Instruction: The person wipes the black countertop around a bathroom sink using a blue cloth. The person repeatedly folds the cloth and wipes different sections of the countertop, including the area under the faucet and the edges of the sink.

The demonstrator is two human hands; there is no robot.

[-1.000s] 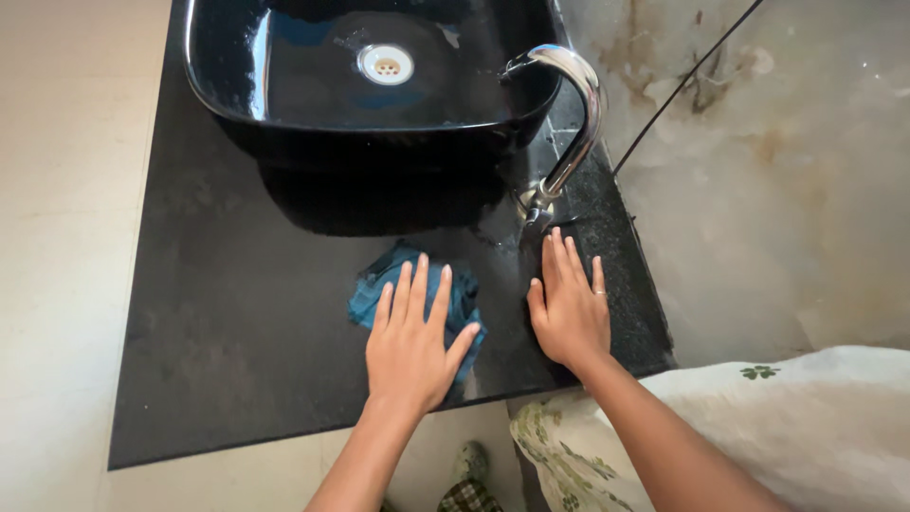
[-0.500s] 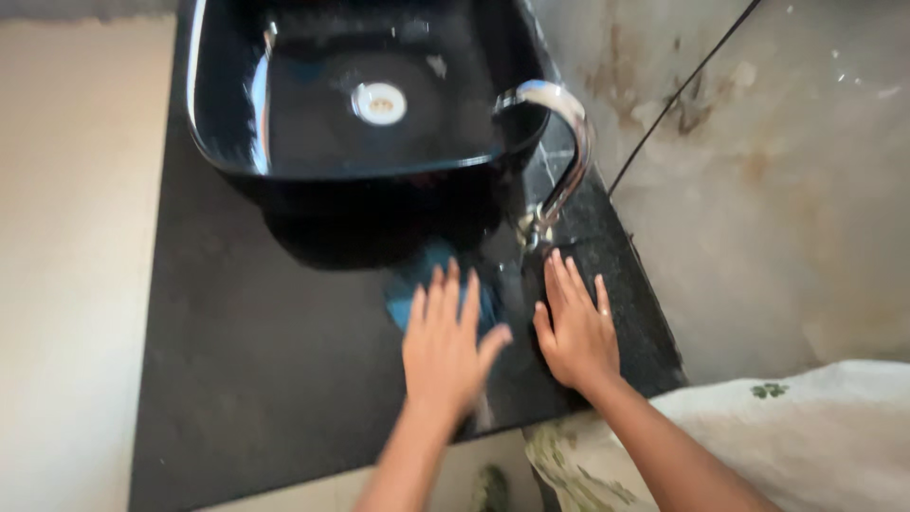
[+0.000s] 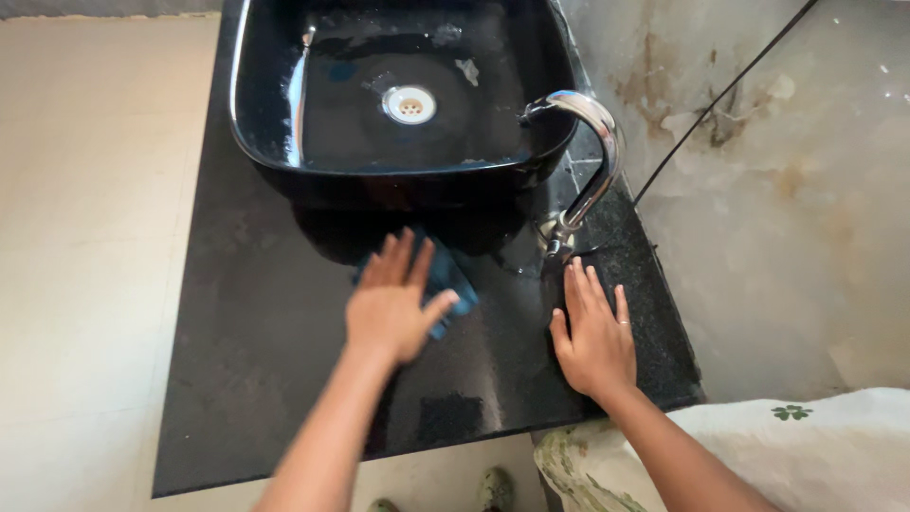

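Note:
My left hand point(image 3: 391, 301) lies flat, fingers spread, pressing a blue cloth point(image 3: 444, 277) onto the black stone counter point(image 3: 246, 360), just in front of the black basin point(image 3: 284, 161). Most of the cloth is hidden under the hand, which is motion-blurred. My right hand point(image 3: 597, 332), with a ring on one finger, rests flat on the counter just below the base of the chrome tap point(image 3: 588, 180). It holds nothing.
The basin's drain point(image 3: 409, 104) sits in its middle. A stained marble wall point(image 3: 777, 190) with a thin black cable point(image 3: 720, 95) stands to the right. Pale floor tiles point(image 3: 85, 246) lie left of the counter. A white flowered garment point(image 3: 758, 455) fills the bottom right.
My left hand has slid the blue cloth to the left along the counter, closer to the basin's front. My right hand stays planted by the tap. The camera view has shifted.

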